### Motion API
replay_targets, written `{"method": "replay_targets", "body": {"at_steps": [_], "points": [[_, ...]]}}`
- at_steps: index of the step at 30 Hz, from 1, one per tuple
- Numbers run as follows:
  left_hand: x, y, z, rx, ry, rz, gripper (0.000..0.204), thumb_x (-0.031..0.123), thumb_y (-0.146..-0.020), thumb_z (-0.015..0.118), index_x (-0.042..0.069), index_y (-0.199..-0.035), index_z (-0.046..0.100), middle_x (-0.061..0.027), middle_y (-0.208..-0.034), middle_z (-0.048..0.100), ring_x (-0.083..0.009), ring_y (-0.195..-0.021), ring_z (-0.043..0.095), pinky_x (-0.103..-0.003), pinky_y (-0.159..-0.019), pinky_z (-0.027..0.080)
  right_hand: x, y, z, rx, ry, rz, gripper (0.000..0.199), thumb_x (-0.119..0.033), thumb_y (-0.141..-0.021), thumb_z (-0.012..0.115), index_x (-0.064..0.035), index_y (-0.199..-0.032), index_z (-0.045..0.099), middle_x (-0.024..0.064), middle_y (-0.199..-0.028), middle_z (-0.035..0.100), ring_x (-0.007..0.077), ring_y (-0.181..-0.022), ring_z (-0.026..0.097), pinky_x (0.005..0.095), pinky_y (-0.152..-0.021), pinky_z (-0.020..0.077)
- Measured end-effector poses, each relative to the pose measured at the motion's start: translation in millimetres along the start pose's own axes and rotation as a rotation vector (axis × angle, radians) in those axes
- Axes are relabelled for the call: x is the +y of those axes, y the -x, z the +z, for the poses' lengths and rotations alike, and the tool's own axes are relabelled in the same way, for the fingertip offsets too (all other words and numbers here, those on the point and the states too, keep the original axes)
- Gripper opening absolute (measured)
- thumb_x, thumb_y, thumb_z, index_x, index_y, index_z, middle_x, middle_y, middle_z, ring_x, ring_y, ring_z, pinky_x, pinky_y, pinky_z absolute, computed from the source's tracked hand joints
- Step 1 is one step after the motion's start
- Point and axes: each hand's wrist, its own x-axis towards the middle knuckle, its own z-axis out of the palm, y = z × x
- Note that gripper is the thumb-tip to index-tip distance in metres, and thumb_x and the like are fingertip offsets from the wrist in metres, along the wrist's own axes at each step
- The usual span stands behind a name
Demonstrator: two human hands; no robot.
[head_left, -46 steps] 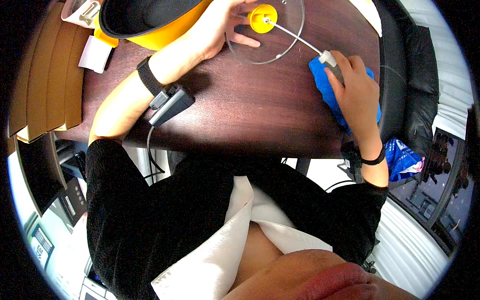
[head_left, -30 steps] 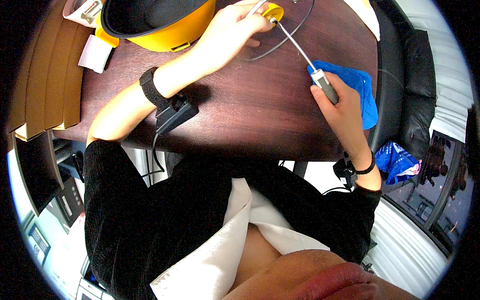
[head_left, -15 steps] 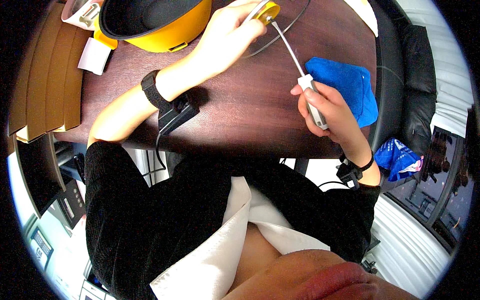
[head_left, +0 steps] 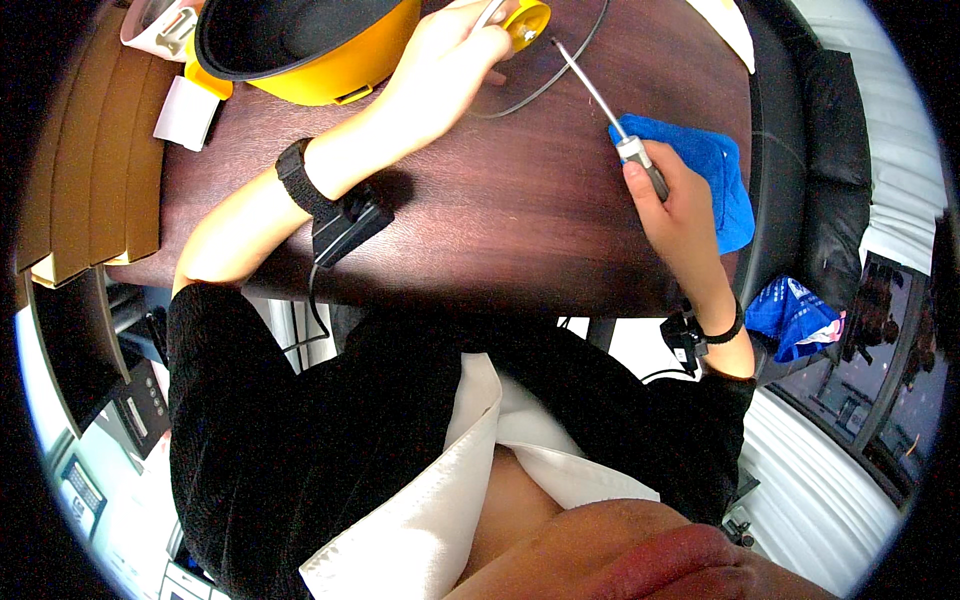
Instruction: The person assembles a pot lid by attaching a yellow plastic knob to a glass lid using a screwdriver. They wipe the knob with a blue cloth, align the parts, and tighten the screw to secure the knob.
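Observation:
My left hand (head_left: 450,72) is closed round a yellow round piece (head_left: 524,22) with a metal screw at its middle. A pale curved edge shows by its fingers, partly hidden and cut off by the upper border. My right hand (head_left: 675,200) grips a screwdriver (head_left: 594,88) by its grey and white handle, thumb along the side. Its shaft points up and left, and the tip stands a little apart from the screw. Below the yellow piece runs a thin grey curved line (head_left: 545,92), either a cord or a rim; I cannot tell which.
A yellow pot (head_left: 330,78) with a black inside stands at the upper left, near a white paper (head_left: 187,112). A blue cloth (head_left: 735,190) lies beside my right hand on the dark wooden table (head_left: 480,220). Brown cardboard (head_left: 95,150) borders the left.
The screwdriver tip has come away from the screw, and my right hand has shifted its grip up the handle. The yellow piece has moved slightly left and tilted.

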Motion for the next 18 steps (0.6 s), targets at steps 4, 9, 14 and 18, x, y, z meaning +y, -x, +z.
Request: {"method": "replay_targets", "body": {"at_steps": [4,9,14,18], "points": [[3.9,-0.5,-0.7,-0.035,-0.128,0.080,0.050,0.016,-0.074,0.039,-0.003,-0.119,0.048,-0.0115,-0.121,0.050,-0.0214,-0.110,0.048,-0.031,-0.080,0.048,-0.4,-3.0,6.1,0.004,-0.012,-0.037,0.018,-0.020,-0.086,0.054,-0.0016,-0.089,0.056,0.0155,-0.071,0.057,0.0294,-0.063,0.058,0.0333,-0.056,0.0429],[1.6,-6.4,-4.7,-0.033,-0.354,0.241,0.050,0.018,-0.071,0.040,-0.005,-0.114,0.051,-0.0124,-0.119,0.050,-0.0218,-0.110,0.047,-0.029,-0.084,0.043,1.0,-3.6,7.7,0.021,-0.004,-0.054,0.017,-0.018,-0.085,0.055,-0.0012,-0.089,0.056,0.0160,-0.072,0.058,0.0298,-0.064,0.059,0.0337,-0.057,0.0436],[3.7,-5.0,-4.8,-0.032,-0.404,0.260,0.050,0.020,-0.070,0.040,-0.007,-0.110,0.052,-0.0148,-0.119,0.050,-0.0248,-0.112,0.045,-0.030,-0.094,0.035,1.0,-1.7,7.8,0.025,-0.014,-0.020,0.018,-0.018,-0.085,0.055,-0.0009,-0.090,0.056,0.0163,-0.074,0.059,0.0305,-0.065,0.059,0.0339,-0.057,0.0438],[5.6,-6.5,-5.3,-0.067,-0.455,0.292,0.050,0.020,-0.071,0.039,-0.007,-0.111,0.051,-0.0162,-0.120,0.049,-0.0260,-0.113,0.045,-0.031,-0.093,0.037,1.0,-1.1,9.8,0.049,-0.015,-0.061,0.018,-0.017,-0.085,0.056,-0.0008,-0.091,0.056,0.0165,-0.075,0.059,0.0310,-0.066,0.059,0.0341,-0.058,0.0446]]}}
